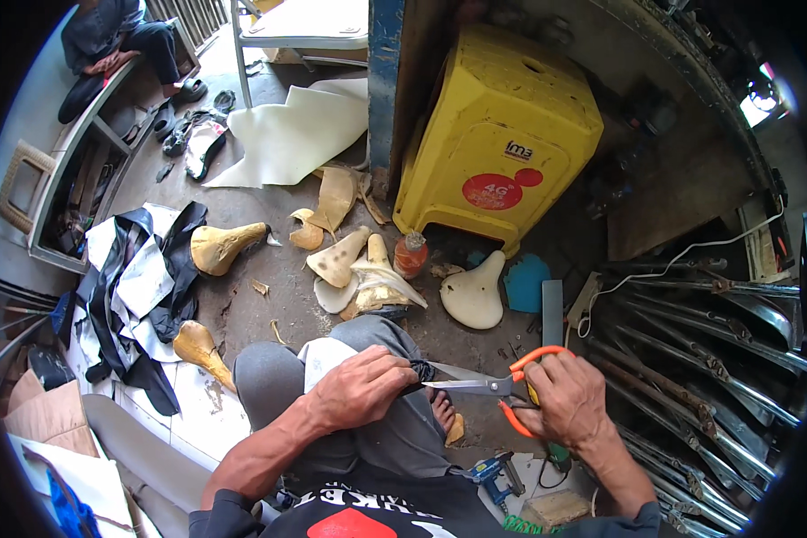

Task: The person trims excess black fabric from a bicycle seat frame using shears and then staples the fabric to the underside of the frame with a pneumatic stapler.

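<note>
My left hand [363,387] is closed on a piece of black sheet material [424,370], bunched at its fingertips over my lap. A white piece [325,359] lies on my knee beside that hand; whether the two are joined I cannot tell. In my right hand [569,399] are large scissors [480,386] with orange handles. Their blades are spread and point left, the tips reaching the black material at my left fingers. Beyond my knees on the floor lie a pale bicycle-saddle-shaped piece [473,291] and several worn yellowish foam saddle shapes [339,258].
A yellow plastic stool [502,134] stands ahead. Metal tubes [717,359] are stacked at the right. A blue nail or staple gun [496,477] lies near my right forearm. Black and white scraps [143,287] are heaped left. At the far left a person [108,45] sits.
</note>
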Motion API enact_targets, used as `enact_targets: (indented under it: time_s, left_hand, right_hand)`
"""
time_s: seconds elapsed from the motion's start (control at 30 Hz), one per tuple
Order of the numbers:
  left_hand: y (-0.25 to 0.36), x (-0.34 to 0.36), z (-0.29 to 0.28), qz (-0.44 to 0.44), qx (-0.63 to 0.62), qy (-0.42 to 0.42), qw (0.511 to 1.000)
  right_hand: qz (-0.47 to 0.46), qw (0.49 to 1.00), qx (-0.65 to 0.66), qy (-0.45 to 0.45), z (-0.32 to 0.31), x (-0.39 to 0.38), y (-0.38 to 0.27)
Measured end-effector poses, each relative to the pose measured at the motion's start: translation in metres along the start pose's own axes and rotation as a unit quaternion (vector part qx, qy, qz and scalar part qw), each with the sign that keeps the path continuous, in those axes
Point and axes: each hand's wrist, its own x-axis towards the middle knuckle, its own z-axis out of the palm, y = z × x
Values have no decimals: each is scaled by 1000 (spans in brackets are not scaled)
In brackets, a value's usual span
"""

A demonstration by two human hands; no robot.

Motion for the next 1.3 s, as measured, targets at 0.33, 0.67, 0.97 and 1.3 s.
enact_targets:
  time_s: [0.33,0.67,0.97,1.3]
  left_hand:
    - [5,-1,1,-24,-20,55,998]
    - [6,6,6,-10,-13,56,998]
    - [7,-3,7,13,-2,101,995]
    - [12,-7,6,23,-27,119,992]
  right_hand:
    - [-135,985,-23,-107,-24,52,15]
    - [-171,981,-10,-86,-4,67,15]
    - [-265,941,-125,-172,6,84,11]
    - [-320,942,-80,-64,21,92,9]
